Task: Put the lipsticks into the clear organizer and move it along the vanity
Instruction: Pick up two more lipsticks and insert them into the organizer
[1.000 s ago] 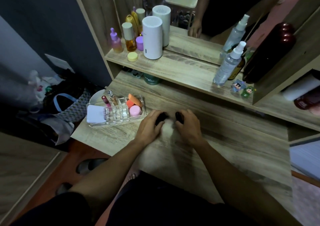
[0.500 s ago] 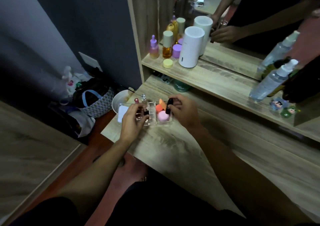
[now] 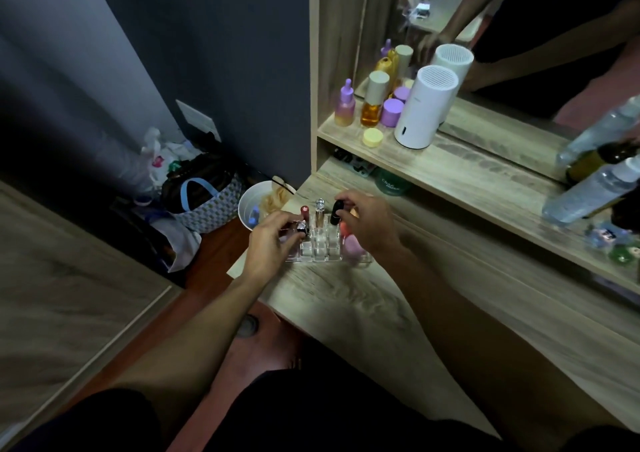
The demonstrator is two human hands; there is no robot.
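Note:
The clear organizer [image 3: 320, 249] sits at the left end of the wooden vanity top [image 3: 381, 313]. My right hand [image 3: 367, 225] pinches a black lipstick [image 3: 335, 212] upright over the organizer's back slots. My left hand [image 3: 273, 240] holds a dark, silver-banded lipstick [image 3: 303, 228] at the organizer's left slots. A red-capped lipstick [image 3: 304, 211] and a clear-capped tube [image 3: 320, 209] stand in the back row. Pink and orange sponges [image 3: 355, 244] fill the right compartment, partly hidden by my right hand.
A white bowl [image 3: 252, 206] sits just past the vanity's left edge, with bags [image 3: 204, 199] on the floor beyond. The upper shelf [image 3: 467, 171] carries small bottles [image 3: 370, 105], a white cylinder [image 3: 427, 105] and clear spray bottles [image 3: 595, 188]. A mirror stands behind.
Both hands carried a lipstick each from the vanity's middle left to the organizer. The view swung left with them. The right hand's lipstick now stands over the back slots.

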